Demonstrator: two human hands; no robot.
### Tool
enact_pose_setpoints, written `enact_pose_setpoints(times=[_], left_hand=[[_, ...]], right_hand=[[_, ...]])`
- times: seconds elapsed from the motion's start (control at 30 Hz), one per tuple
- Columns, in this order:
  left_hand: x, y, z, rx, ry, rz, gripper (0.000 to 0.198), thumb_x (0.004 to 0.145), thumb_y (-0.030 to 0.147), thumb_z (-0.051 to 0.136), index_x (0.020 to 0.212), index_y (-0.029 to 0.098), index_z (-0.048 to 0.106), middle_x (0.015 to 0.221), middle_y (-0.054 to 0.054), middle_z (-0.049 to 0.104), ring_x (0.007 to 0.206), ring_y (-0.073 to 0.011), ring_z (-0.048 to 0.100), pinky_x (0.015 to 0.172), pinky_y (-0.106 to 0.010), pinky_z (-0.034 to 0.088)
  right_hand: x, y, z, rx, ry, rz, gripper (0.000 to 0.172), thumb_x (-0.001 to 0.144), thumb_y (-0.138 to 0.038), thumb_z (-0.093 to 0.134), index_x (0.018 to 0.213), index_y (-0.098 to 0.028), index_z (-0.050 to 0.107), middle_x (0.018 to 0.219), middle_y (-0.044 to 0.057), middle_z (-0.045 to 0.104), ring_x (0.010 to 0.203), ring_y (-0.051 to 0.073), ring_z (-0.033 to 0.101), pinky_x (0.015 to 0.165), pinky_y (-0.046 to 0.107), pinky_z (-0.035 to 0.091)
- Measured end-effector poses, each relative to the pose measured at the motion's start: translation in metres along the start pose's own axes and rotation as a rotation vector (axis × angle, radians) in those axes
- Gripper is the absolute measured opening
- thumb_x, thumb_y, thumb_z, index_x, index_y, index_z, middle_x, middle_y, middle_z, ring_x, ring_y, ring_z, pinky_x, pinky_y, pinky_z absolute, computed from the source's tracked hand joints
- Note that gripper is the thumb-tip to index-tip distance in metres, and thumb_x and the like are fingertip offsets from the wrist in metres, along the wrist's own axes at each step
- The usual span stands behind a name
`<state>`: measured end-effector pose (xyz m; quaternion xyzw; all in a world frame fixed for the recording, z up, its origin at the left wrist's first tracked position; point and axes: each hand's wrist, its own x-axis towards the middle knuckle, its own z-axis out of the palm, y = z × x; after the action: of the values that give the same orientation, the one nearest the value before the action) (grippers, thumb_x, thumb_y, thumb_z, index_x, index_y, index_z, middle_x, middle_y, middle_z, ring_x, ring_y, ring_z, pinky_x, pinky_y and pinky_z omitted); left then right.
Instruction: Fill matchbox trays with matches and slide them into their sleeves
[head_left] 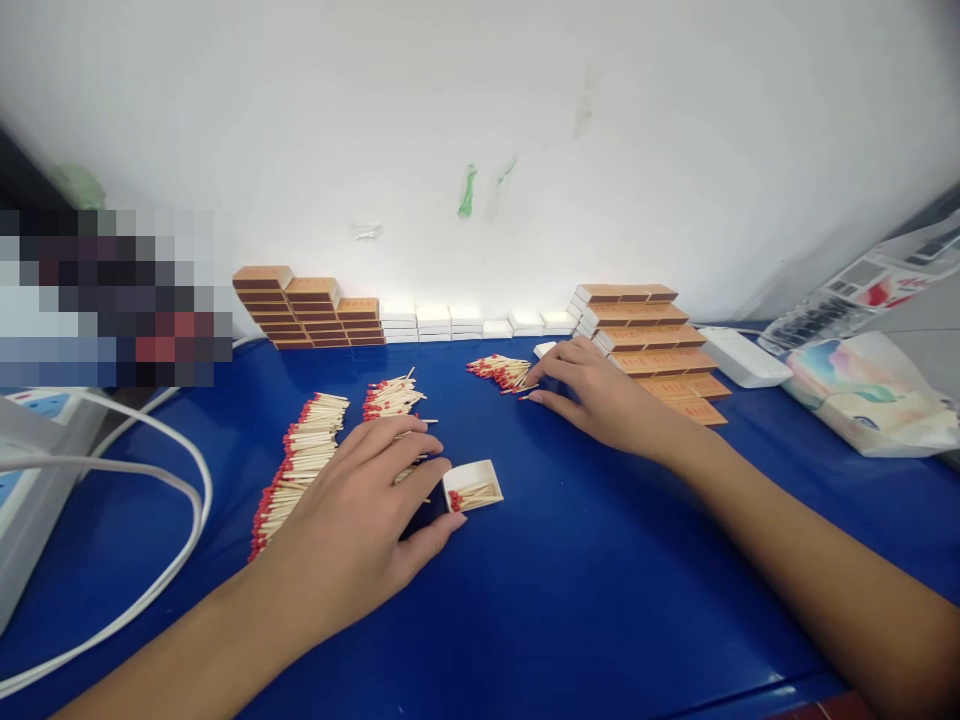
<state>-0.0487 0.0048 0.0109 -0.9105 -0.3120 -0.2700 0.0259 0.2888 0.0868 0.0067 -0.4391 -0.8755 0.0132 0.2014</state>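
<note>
On the blue table, my left hand has its thumb and a finger around the left end of a white open tray with several red-tipped matches inside. My right hand reaches to the right end of a small match pile, its thumb and fingertips at the matches; whether it grips one is too small to tell. Behind and left of my left hand lie another match pile and a long row of matches. A white piece shows just behind my right fingers.
Along the wall stand stacked brown matchboxes, white trays and stepped matchboxes. At right are a white device, a tissue pack and a plastic bottle. White cables and a power strip occupy the left.
</note>
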Motion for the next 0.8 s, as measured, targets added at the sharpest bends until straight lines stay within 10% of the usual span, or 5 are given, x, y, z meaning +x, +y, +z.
enact_pose_setpoints(times=[0.8], left_hand=[[-0.0002,-0.0011,0.0005,0.02,0.003,0.007,0.023,0.104,0.035,0.071,0.117,0.016,0.074,0.12,-0.012,0.079,0.128,-0.0354,0.068,0.111,-0.059,0.059]], right_hand=[[-0.0006,-0.0039,-0.01,0.104,-0.066,0.008,0.017,0.108,-0.035,0.061,0.096,-0.025,0.066,0.104,0.011,0.067,0.105,0.031,0.06,0.095,0.049,0.05]])
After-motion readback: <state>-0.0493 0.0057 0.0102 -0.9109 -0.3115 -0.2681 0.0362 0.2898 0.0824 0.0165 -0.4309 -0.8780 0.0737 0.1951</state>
